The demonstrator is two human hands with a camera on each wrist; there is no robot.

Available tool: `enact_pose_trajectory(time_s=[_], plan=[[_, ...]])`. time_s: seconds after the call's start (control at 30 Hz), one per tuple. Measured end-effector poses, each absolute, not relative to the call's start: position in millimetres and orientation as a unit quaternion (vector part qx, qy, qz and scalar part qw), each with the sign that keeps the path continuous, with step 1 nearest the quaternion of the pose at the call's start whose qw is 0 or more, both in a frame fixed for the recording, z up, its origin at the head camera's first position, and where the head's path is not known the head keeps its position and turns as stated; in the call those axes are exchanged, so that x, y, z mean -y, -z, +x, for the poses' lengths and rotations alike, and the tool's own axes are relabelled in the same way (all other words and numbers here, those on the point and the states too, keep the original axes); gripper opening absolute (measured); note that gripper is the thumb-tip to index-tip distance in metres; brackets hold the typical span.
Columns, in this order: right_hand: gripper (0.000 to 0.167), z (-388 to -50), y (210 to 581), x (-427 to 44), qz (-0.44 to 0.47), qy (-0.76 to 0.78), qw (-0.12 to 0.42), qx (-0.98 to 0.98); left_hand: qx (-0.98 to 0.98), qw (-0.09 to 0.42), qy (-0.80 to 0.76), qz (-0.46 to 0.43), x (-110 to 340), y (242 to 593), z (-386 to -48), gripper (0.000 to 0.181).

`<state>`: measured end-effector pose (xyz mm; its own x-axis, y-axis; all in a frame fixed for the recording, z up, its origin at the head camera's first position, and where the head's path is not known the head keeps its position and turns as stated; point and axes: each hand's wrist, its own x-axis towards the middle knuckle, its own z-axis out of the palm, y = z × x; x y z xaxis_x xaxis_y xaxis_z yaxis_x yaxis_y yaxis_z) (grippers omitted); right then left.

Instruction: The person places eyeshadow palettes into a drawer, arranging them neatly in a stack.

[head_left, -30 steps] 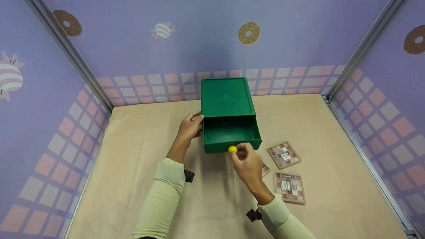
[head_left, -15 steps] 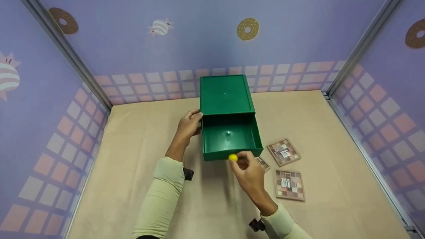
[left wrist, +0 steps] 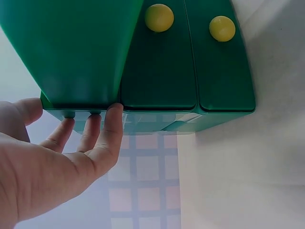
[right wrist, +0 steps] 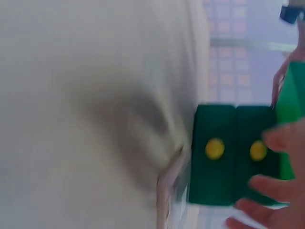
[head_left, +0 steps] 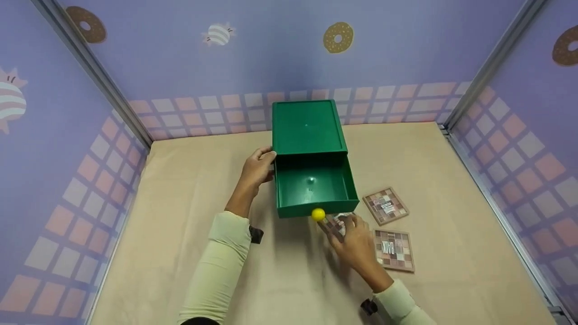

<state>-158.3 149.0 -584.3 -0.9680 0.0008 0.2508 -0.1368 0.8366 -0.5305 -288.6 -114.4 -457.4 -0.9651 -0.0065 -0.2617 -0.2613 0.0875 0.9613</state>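
Note:
A green drawer cabinet [head_left: 307, 126] stands near the back wall with its top drawer [head_left: 311, 187] pulled out. The bare floor of this drawer shows, and a yellow ball-shaped knob [head_left: 318, 214] sits on its front. My left hand [head_left: 256, 169] presses the cabinet's left side near the front, fingertips on the wall and thumb by the upper edge. Just right of the knob, my right hand [head_left: 359, 243] holds nothing, its fingers loosely spread. It hovers over or touches a checkered flat palette [head_left: 336, 223], partly hidden by the hand; which one I cannot tell.
Two more palettes, one farther back [head_left: 386, 206] and one nearer [head_left: 394, 250], lie right of the cabinet on the beige cloth. Two lower drawers with yellow knobs [left wrist: 222, 28] are shut. Patterned walls enclose the table on three sides.
The top drawer has come further out toward me under the right hand's pull. The right hand has then let go of the knob and moved right. The left hand has stayed at the cabinet's side.

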Motion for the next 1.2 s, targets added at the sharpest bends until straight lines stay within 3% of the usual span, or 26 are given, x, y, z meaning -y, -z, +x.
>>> enact_pose_trajectory(time_s=[0.17, 0.37, 0.73, 0.93, 1.2], plan=[[0.078, -171.1, 591.9, -168.1, 0.02, -0.228, -0.019, 0.973, -0.736, 0.094, -0.664, -0.092, 113.0, 455.7, -288.6, 0.048], [0.078, -173.0, 596.8, -177.8, 0.023, -0.184, -0.072, 0.98, -0.739, 0.098, -0.661, -0.09, 112.1, 458.3, -288.5, 0.049], [0.067, -178.8, 600.2, -181.4, 0.024, -0.149, -0.063, 0.987, -0.736, 0.092, -0.666, -0.081, 113.9, 457.2, -287.9, 0.048], [0.059, -180.2, 606.0, -181.2, 0.029, -0.153, -0.023, 0.988, -0.736, 0.091, -0.665, -0.084, 113.3, 457.1, -288.5, 0.048], [0.072, -182.1, 602.7, -188.9, 0.03, -0.2, 0.018, 0.979, -0.737, 0.09, -0.663, -0.09, 114.3, 457.3, -288.7, 0.047]])
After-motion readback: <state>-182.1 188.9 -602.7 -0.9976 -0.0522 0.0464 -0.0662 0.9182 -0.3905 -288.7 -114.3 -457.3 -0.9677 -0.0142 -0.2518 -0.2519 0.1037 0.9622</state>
